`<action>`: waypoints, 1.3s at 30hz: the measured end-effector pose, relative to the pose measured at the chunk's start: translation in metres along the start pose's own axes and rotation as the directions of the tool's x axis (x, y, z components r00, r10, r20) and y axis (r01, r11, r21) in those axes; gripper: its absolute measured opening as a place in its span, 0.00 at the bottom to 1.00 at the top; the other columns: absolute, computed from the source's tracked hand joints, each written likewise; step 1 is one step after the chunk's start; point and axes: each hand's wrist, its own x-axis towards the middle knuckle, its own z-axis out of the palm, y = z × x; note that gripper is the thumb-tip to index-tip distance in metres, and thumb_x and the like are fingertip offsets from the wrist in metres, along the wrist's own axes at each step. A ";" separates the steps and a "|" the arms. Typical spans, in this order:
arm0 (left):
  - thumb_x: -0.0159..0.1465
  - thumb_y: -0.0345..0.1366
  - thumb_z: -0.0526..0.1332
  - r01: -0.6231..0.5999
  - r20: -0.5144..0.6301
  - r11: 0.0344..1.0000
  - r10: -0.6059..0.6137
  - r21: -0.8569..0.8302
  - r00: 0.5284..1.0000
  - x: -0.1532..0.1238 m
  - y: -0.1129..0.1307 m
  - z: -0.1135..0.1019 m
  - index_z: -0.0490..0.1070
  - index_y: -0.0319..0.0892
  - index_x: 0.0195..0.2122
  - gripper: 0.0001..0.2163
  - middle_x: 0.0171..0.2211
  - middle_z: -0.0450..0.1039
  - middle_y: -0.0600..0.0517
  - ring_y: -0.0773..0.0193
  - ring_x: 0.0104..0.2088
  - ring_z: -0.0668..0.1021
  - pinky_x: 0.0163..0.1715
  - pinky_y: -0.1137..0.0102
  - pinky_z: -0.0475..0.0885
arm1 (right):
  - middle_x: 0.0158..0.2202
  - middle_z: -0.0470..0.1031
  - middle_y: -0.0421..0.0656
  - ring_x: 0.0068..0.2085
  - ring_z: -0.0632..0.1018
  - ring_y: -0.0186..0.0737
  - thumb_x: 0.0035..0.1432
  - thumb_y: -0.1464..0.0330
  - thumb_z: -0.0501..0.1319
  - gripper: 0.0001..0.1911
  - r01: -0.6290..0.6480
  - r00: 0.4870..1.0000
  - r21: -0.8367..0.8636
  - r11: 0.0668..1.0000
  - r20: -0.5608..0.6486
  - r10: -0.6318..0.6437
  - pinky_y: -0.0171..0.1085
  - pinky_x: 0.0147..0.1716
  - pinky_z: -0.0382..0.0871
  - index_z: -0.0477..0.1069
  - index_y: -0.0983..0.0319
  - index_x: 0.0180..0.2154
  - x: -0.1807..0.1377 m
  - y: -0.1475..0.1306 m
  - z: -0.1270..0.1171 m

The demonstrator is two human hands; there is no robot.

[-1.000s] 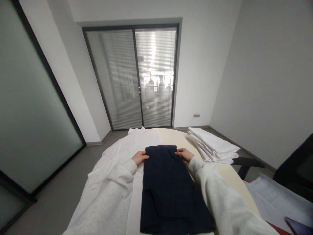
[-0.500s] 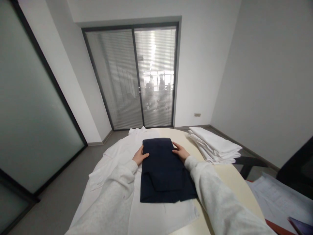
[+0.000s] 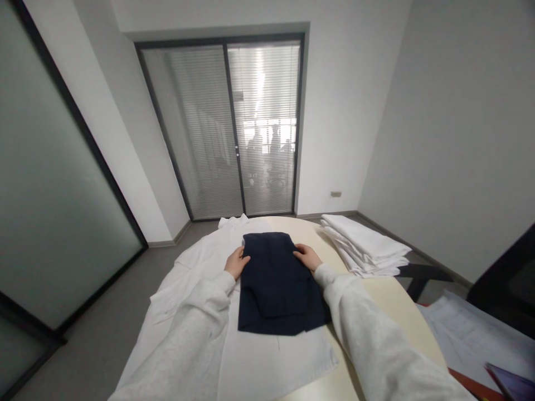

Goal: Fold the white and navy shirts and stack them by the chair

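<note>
A dark navy folded garment (image 3: 273, 273) lies across a white shirt (image 3: 200, 278) spread over the left part of the table; its exact kind is hidden by the folds. My left hand (image 3: 236, 264) grips its left edge, thumb on top and fingers curled at the side. On the opposite edge my right hand (image 3: 308, 258) pinches the cloth in the same way. The garment's far end looks slightly raised, while its near end, with a folded-back flap, rests on the shirt.
A stack of folded white cloth (image 3: 363, 245) sits at the table's (image 3: 384, 306) right rim. Beyond it stands a black chair (image 3: 507, 278), with papers (image 3: 476, 328) and a dark flat device (image 3: 510, 381) lower right. Glass doors with blinds (image 3: 267, 139) close the far wall.
Both hands have tightened on the garment's side edges. Its near edge has drawn a little away from me, and the far end has bent up slightly.
</note>
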 end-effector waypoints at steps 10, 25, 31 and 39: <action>0.46 0.39 0.67 0.067 -0.133 0.991 -0.051 0.116 0.990 0.000 -0.001 -0.009 0.69 0.43 0.43 0.22 0.27 0.73 0.53 0.62 0.30 0.76 0.36 0.68 0.68 | 0.33 0.75 0.45 0.35 0.75 0.41 0.44 0.60 0.64 0.18 -0.055 0.962 -0.228 0.972 -0.274 -0.010 0.39 0.39 0.67 0.70 0.61 0.38 0.003 0.007 -0.013; 0.53 0.48 0.62 0.146 0.719 0.898 -0.421 0.414 0.553 -0.029 0.055 -0.017 0.42 0.45 0.63 0.40 0.30 0.74 0.51 0.69 0.18 0.73 0.17 0.77 0.60 | 0.27 0.73 0.42 0.28 0.76 0.40 0.40 0.54 0.67 0.54 -0.294 0.764 -0.354 0.888 0.471 0.441 0.36 0.24 0.69 0.40 0.62 0.61 -0.045 -0.038 -0.033; 0.49 0.31 0.63 -0.212 0.500 0.762 -0.166 0.612 0.850 -0.026 0.049 -0.010 0.71 0.45 0.45 0.20 0.17 0.61 0.61 0.73 0.19 0.66 0.20 0.77 0.58 | 0.44 0.69 0.52 0.42 0.73 0.48 0.35 0.63 0.69 0.45 0.219 0.898 -0.781 0.584 0.396 0.193 0.41 0.41 0.66 0.57 0.63 0.57 -0.053 -0.036 -0.026; 0.60 0.33 0.48 0.019 0.425 0.958 -0.145 0.287 0.894 -0.026 0.045 -0.004 0.60 0.41 0.55 0.21 0.16 0.67 0.57 0.72 0.12 0.67 0.14 0.78 0.58 | 0.22 0.72 0.39 0.23 0.72 0.33 0.53 0.72 0.46 0.20 0.101 0.986 -0.590 0.801 0.164 -0.003 0.33 0.28 0.66 0.68 0.58 0.46 -0.066 -0.039 -0.019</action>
